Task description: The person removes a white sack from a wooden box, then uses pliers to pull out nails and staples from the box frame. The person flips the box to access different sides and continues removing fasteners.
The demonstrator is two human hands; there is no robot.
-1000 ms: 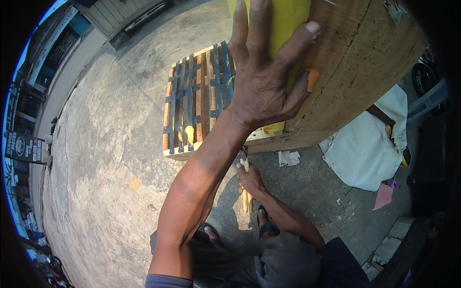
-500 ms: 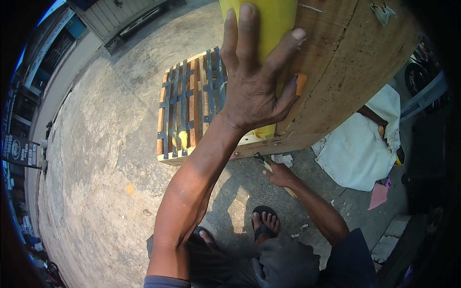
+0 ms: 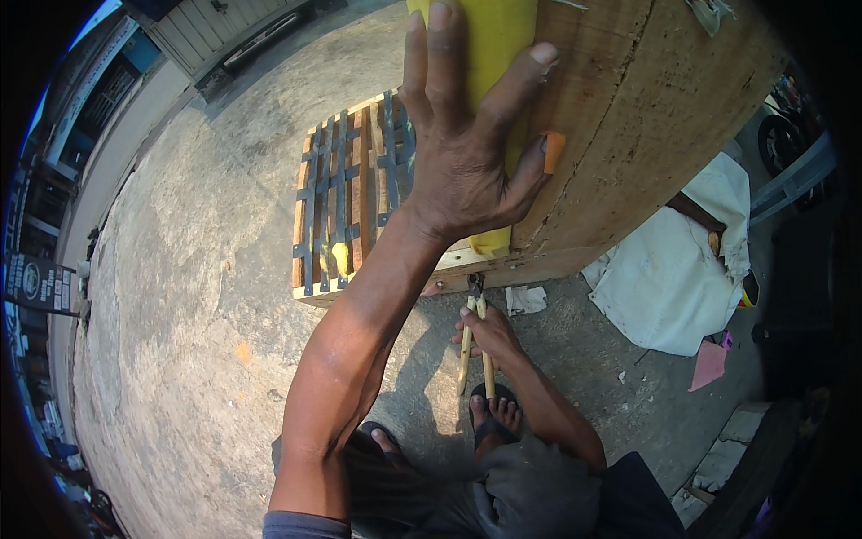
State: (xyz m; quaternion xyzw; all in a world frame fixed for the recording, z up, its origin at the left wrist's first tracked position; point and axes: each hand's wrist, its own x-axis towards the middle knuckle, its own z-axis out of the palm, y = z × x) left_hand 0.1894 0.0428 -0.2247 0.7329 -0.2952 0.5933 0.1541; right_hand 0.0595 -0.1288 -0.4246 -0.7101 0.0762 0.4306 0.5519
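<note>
My left hand (image 3: pixel 462 171) lies with spread fingers over a yellow padded strip (image 3: pixel 503 63) on the side of a tall brown wooden panel (image 3: pixel 620 135). A small orange tab (image 3: pixel 554 153) sits by its thumb. Lower down, my right hand (image 3: pixel 492 332) grips pincers (image 3: pixel 488 355) with pale yellow handles, the two handles somewhat apart. Their dark metal head is up against the lower edge of the panel. Whether the jaws are closed on anything is too small to tell.
Beside the panel, left, is a wooden frame (image 3: pixel 359 193) laced with dark webbing straps. A white sheet (image 3: pixel 664 278) lies on the concrete at right, near a pink scrap (image 3: pixel 709 364). A white scrap (image 3: pixel 525 299) is close to the pincers. My sandalled feet stand just below.
My right hand has moved left and turned the pincers upright, their head now at the panel's lower edge and both handles in sight. My left hand has stayed on the padded strip.
</note>
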